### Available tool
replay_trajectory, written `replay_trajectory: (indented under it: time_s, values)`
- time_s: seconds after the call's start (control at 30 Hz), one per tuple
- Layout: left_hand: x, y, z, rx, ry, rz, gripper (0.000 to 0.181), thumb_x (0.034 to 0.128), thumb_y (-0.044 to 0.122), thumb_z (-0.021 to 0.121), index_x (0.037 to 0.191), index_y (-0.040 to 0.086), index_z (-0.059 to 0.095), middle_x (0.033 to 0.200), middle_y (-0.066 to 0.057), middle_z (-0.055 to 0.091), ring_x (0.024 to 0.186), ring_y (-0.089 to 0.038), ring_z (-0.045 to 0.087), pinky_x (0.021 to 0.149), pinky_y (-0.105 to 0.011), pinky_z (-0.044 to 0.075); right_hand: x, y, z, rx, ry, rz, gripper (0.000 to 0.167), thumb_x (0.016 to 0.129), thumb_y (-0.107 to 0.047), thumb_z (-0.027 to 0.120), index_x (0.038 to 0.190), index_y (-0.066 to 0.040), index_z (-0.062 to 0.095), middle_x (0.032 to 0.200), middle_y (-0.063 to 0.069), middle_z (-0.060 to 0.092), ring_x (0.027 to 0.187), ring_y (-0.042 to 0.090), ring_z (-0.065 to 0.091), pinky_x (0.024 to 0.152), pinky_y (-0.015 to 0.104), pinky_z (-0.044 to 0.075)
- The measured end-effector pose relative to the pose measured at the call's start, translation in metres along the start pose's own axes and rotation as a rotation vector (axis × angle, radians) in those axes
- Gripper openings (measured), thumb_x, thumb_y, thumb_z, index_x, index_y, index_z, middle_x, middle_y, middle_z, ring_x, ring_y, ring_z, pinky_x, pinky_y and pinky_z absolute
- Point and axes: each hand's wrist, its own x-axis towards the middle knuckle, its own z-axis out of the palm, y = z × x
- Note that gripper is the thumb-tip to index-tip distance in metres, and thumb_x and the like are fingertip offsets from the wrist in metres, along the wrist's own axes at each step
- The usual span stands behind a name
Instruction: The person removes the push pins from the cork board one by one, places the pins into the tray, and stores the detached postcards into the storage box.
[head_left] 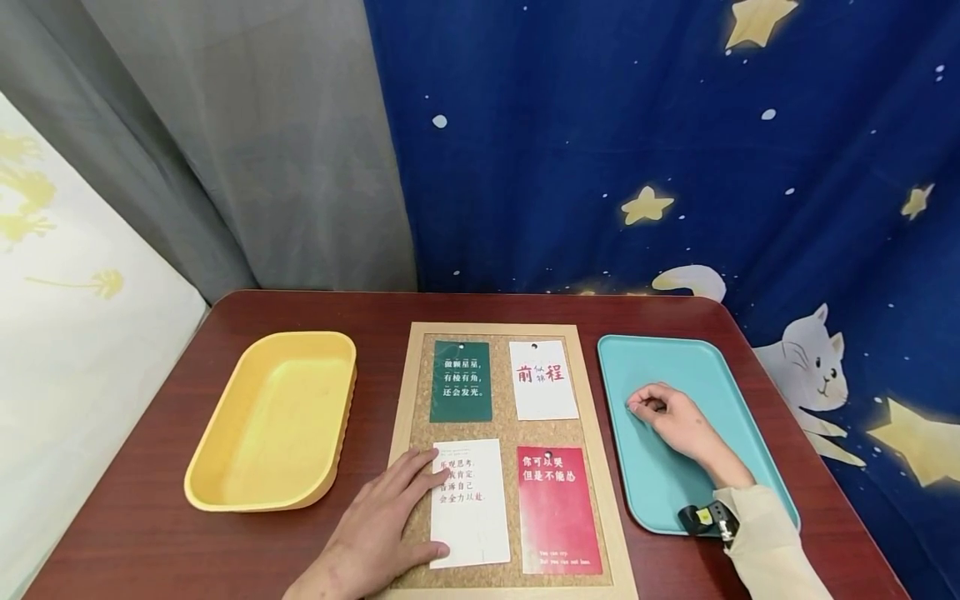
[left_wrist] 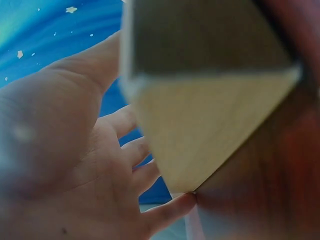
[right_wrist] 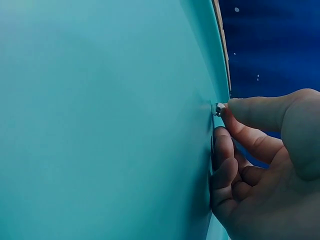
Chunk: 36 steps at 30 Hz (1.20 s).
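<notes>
My left hand [head_left: 378, 517] lies over the left side of the corkboard [head_left: 501, 500], with fingertips and thumb touching the left edge of a white card [head_left: 480, 542] printed with red text. In the left wrist view, its spread fingers reach past the board's wooden frame [left_wrist: 210, 120]. Over the turquoise tray [head_left: 645, 500], my right hand [head_left: 678, 423] pinches a small silver push pin [right_wrist: 218, 109] between thumb and index finger. The other fingers curl against the tray surface. A green card [head_left: 461, 404], another white card [head_left: 547, 400] and a red card [head_left: 558, 521] are on the board.
A yellow bin [head_left: 270, 417] stands on the dark red table [head_left: 112, 533] left of the board. The tray lies right of the board. Behind the table hang a grey curtain [head_left: 300, 167] and a blue star-patterned curtain [head_left: 540, 167].
</notes>
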Motion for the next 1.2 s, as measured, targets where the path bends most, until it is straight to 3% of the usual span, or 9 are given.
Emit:
replay_trajectory:
  time_s: [0.2,0.63,1.0,1.2]
  values:
    - [0.002,0.002,-0.002,0.029,-0.009,-0.008,0.084,0.0736,0.059,0.087,0.146,0.030,0.057,0.162,0.004,0.043,0.149,-0.024,0.041,0.105,-0.059,0.046,0.000,0.001,0.000,-0.008,0.001,0.005,0.014,0.103,-0.014,0.065,0.107,-0.004,0.073,0.104,0.013,0.069,0.082,0.007,0.053,0.071,0.022,0.045]
    - [0.003,0.003,-0.005,0.009,-0.024,-0.022,0.083,0.0734,0.056,0.088,0.146,0.029,0.058,0.162,0.003,0.044,0.151,-0.025,0.039,0.108,-0.059,0.045,-0.001,-0.001,0.000,-0.007,0.001,0.005,0.013,0.102,-0.013,0.066,0.106,-0.004,0.073,0.102,0.012,0.068,0.081,0.008,0.053,0.070,0.022,0.045]
    - [0.003,0.003,-0.001,0.024,0.051,-0.018,0.067,0.0803,0.045,0.086,0.140,0.027,0.063,0.156,0.002,0.051,0.148,-0.025,0.045,0.104,-0.056,0.047,-0.002,-0.007,0.000,-0.021,0.027,-0.016,0.012,0.102,-0.015,0.066,0.106,-0.006,0.073,0.105,0.012,0.067,0.085,0.009,0.054,0.072,0.023,0.045]
    - [0.003,0.002,0.000,0.028,0.071,-0.027,0.062,0.0829,0.043,0.085,0.139,0.027,0.064,0.154,0.002,0.053,0.148,-0.025,0.046,0.103,-0.053,0.047,-0.002,-0.014,0.003,-0.065,0.081,-0.078,0.008,0.101,-0.015,0.068,0.102,-0.009,0.073,0.106,0.010,0.066,0.089,0.011,0.056,0.074,0.022,0.047]
